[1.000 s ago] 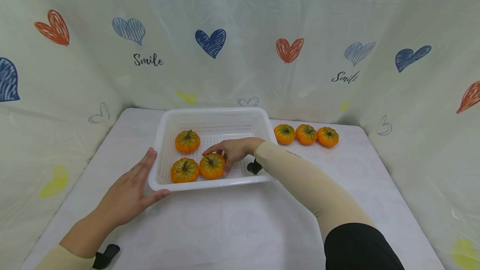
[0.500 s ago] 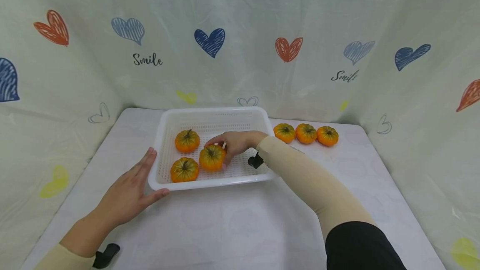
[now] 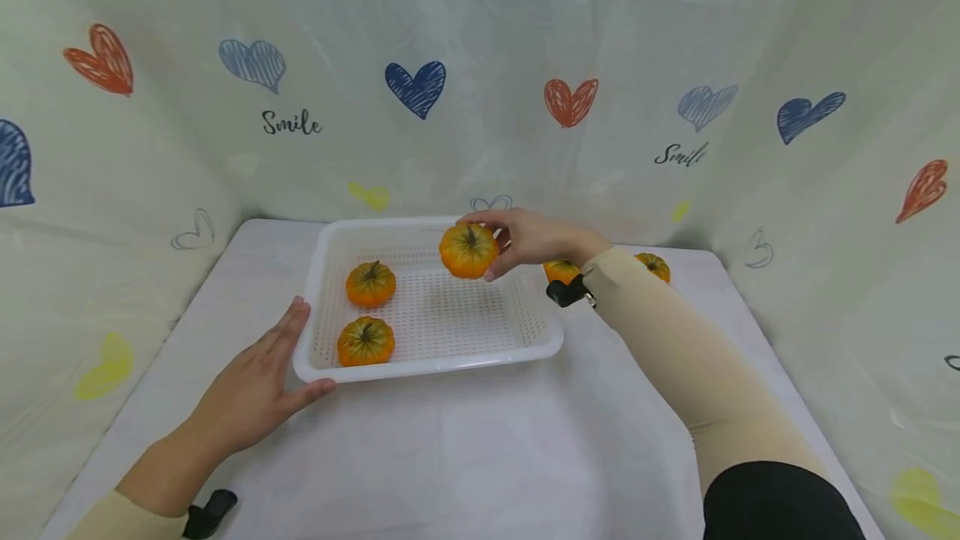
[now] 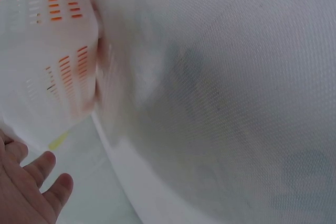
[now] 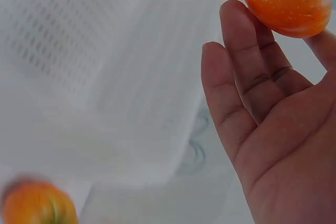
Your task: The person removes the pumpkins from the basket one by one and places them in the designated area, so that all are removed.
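My right hand (image 3: 534, 238) pinches a small orange pumpkin (image 3: 468, 251) with green-streaked ribs, raised over the back right of a white perforated plastic basket (image 3: 442, 364). In the right wrist view the same pumpkin (image 5: 287, 2) sits at the fingertips, away from the palm. Two more pumpkins stay in the basket's left part, one at the back (image 3: 371, 284) and one at the front (image 3: 366, 341). My left hand (image 3: 247, 397) rests with straight fingers against the basket's left front corner; the left wrist view shows its fingers beside the basket wall (image 4: 47, 77).
Right of the basket, on the white-covered table (image 3: 465, 457), the right arm partly hides a row of pumpkins; a left one (image 3: 559, 272) and a right one (image 3: 655, 266) show. A curtain (image 3: 495, 15) printed with hearts encloses the table's back and sides.
My right hand has lifted the pumpkin from the basket's front middle and carried it up, back and to the right. My left hand keeps its place at the basket's corner.
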The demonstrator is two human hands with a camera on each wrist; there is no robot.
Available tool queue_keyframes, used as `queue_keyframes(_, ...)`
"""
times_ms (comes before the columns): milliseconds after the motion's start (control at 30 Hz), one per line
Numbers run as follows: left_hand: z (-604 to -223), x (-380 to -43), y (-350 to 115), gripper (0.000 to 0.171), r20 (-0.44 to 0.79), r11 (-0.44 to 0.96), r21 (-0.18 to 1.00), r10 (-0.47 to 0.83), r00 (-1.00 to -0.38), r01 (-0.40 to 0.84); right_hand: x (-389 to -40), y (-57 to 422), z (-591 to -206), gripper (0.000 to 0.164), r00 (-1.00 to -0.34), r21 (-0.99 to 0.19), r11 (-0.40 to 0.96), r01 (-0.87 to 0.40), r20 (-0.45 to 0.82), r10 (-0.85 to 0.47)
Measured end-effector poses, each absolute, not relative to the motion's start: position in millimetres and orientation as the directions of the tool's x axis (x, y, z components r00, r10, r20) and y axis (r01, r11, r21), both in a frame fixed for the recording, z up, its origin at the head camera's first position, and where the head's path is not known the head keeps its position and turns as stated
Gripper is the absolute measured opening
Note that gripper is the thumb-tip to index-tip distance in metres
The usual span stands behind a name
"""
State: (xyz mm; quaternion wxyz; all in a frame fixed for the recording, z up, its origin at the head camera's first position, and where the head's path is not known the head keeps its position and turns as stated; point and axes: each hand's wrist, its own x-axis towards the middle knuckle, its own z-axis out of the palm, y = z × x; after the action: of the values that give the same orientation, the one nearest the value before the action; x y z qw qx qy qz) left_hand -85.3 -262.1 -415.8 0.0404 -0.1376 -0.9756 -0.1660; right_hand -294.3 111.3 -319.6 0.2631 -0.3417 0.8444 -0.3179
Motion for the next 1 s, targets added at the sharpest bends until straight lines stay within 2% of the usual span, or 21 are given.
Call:
queue_keyframes(233,-417.7,-85.9,-261.9,0.117,0.135,0.907,0.311,0.254,-0.958,0.285,-283.5,178.6,-300.9,0.082,-0.727,-0.733,0.573,-0.366,-0.159,-0.668)
queue_keyframes(433,-417.1,-86.1,-260.9,0.117,0.138,0.905,0.314,0.257,-0.956,0.289,-270.6,233.8,-310.4,0.081,-0.807,-0.689,0.657,-0.306,-0.179,-0.563)
queue_keyframes(700,-416.7,-86.3,-260.6,0.116,0.124,0.909,0.309,0.255,-0.959,0.281,-253.1,279.0,-350.6,0.086,-0.856,-0.670,0.722,-0.174,-0.259,-0.447)
queue_keyframes(1000,-417.5,-85.7,-260.6,0.117,0.114,0.911,0.311,0.248,-0.962,0.272,-241.7,288.9,-393.5,0.087,-0.864,-0.640,0.762,-0.099,-0.325,-0.385)
